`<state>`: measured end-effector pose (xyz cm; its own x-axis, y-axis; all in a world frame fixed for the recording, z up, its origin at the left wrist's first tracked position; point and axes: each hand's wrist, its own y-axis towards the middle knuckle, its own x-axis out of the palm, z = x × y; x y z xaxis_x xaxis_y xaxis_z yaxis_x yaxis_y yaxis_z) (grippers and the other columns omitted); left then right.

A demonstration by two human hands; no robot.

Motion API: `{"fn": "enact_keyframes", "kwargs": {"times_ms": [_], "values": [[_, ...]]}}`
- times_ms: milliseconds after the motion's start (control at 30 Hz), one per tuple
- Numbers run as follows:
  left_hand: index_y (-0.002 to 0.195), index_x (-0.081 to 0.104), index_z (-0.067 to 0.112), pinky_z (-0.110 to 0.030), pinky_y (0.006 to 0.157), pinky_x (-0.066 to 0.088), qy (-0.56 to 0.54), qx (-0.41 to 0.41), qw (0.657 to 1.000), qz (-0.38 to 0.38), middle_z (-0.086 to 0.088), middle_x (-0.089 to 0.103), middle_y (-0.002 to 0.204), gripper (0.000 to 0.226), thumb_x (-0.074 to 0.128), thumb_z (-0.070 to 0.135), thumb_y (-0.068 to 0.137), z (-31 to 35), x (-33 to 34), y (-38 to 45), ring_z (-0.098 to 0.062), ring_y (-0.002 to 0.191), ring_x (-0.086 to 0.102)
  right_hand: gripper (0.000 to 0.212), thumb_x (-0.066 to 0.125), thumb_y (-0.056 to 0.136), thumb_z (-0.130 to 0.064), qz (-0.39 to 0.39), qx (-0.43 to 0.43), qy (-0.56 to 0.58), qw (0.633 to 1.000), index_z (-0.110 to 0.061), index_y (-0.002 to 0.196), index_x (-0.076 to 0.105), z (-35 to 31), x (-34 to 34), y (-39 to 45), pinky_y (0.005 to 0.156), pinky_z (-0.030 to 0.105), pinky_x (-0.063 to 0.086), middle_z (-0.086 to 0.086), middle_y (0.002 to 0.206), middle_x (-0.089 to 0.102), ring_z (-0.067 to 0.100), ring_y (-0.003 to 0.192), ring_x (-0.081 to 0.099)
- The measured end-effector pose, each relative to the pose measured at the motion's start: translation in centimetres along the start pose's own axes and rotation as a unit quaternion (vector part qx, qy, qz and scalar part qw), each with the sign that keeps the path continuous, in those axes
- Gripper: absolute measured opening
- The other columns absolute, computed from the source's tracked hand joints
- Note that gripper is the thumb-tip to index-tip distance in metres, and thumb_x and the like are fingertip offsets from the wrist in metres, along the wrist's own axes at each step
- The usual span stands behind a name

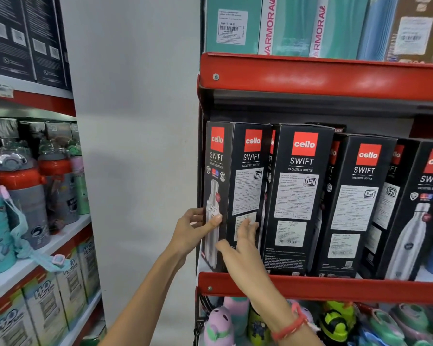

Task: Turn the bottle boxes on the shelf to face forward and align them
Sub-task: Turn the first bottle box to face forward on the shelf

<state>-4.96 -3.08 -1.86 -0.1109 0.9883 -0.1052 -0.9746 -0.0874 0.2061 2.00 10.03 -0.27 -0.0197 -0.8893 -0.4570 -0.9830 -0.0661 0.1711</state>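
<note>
Several tall black "cello SWIFT" bottle boxes stand in a row on the red shelf [335,285]. The leftmost box [235,176] is turned at an angle: its bottle-picture face points left and its label side points at me. My left hand [193,231] grips its left edge, thumb on the picture face. My right hand [240,243] lies against its label side, fingers spread, thumb near the box's front corner. The second box [298,196] and third box [355,208] also show label sides. The box at far right [425,216] shows its bottle picture.
Teal and brown boxes [310,26] fill the shelf above. Coloured children's bottles [335,323] lie on the shelf below. A white wall [135,121] separates this rack from the left rack, which holds kids' bottles [23,183] and H2O boxes [43,305].
</note>
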Motion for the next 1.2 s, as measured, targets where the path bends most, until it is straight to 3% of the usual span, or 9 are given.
{"fn": "enact_keyframes", "kwargs": {"times_ms": [333,467,533,600,667,833,933,1033,1200], "values": [[0.105,0.061,0.040,-0.014,0.073,0.054,0.006,0.062,0.997,-0.052,0.017,0.074,0.101,0.042,0.074,0.043,0.065,1.3,-0.2,0.0,-0.002,0.096,0.070,0.064,0.034,0.100,-0.024,0.127,-0.042,-0.047,0.990,-0.014,0.151,-0.004,0.3,1.1,0.5,0.115,0.027,0.016,0.003,0.162,-0.008,0.017,0.149,0.007],[0.105,0.064,0.038,-0.012,0.069,0.054,0.002,0.113,0.993,-0.029,0.022,0.076,0.089,0.034,0.076,0.025,0.076,3.3,-1.4,-0.6,-0.001,0.087,0.072,0.061,0.038,0.100,-0.025,0.147,-0.095,-0.065,0.982,-0.015,0.151,0.006,-0.3,0.5,0.6,0.106,0.013,0.015,0.000,0.162,0.006,0.016,0.146,0.020],[0.114,0.066,0.030,-0.013,0.070,0.055,-0.004,0.128,0.992,-0.022,0.014,0.078,0.094,0.037,0.073,0.016,0.081,4.2,-2.1,-1.2,-0.004,0.087,0.073,0.061,0.044,0.098,-0.022,0.146,-0.122,-0.051,0.980,-0.016,0.151,0.013,-0.3,0.0,0.8,0.108,0.013,0.013,0.003,0.160,0.019,0.018,0.144,0.027],[0.121,0.066,0.025,-0.017,0.075,0.056,-0.006,0.139,0.990,-0.013,0.006,0.078,0.104,0.041,0.072,0.016,0.082,4.5,-2.5,-1.9,-0.008,0.093,0.072,0.061,0.049,0.096,-0.021,0.125,-0.128,-0.024,0.984,-0.020,0.150,0.020,-0.3,-1.1,1.0,0.116,0.029,0.026,0.005,0.152,0.040,0.020,0.138,0.039],[0.127,0.063,0.025,-0.024,0.083,0.058,-0.013,0.144,0.989,0.003,0.005,0.076,0.112,0.047,0.072,0.016,0.082,4.0,-2.4,-2.7,-0.008,0.100,0.071,0.060,0.051,0.096,-0.020,0.087,-0.121,-0.003,0.989,-0.026,0.148,0.023,-0.1,-2.8,1.1,0.107,0.025,0.038,-0.002,0.140,0.053,0.018,0.130,0.049],[0.136,0.055,0.020,-0.029,0.093,0.056,-0.050,0.146,0.987,0.049,0.014,0.071,0.119,0.054,0.068,0.006,0.085,1.5,0.5,-3.9,-0.005,0.110,0.067,0.059,0.048,0.097,-0.015,0.054,-0.112,-0.017,0.992,-0.034,0.147,0.025,1.3,-4.9,1.6,0.094,0.009,0.037,-0.011,0.145,0.042,0.006,0.118,0.055],[0.139,0.051,0.018,-0.021,0.093,0.054,-0.046,0.143,0.986,0.068,0.009,0.066,0.127,0.056,0.067,0.004,0.086,0.0,1.7,-3.8,0.003,0.111,0.063,0.060,0.044,0.098,-0.012,0.080,-0.113,-0.068,0.988,-0.028,0.150,0.020,2.7,-3.7,1.7,0.102,0.019,0.036,0.002,0.145,0.048,0.016,0.128,0.050],[0.140,0.049,0.024,-0.039,0.102,0.052,-0.031,0.133,0.988,0.070,0.010,0.066,0.127,0.058,0.066,0.007,0.088,-0.9,2.0,-3.7,-0.006,0.117,0.063,0.064,0.042,0.095,-0.004,0.126,-0.104,-0.100,0.982,-0.022,0.150,0.014,3.3,-2.2,1.6,0.084,0.027,0.046,0.014,0.128,0.060,0.024,0.107,0.062],[0.141,0.046,0.027,-0.042,0.104,0.050,-0.015,0.123,0.990,0.068,0.019,0.065,0.121,0.059,0.065,0.008,0.089,-0.4,2.3,-3.3,-0.006,0.118,0.062,0.073,0.041,0.091,0.002,0.154,-0.067,-0.131,0.977,-0.021,0.151,0.007,3.1,-1.5,2.6,0.083,0.040,0.049,0.020,0.123,0.061,0.034,0.101,0.062]]}}
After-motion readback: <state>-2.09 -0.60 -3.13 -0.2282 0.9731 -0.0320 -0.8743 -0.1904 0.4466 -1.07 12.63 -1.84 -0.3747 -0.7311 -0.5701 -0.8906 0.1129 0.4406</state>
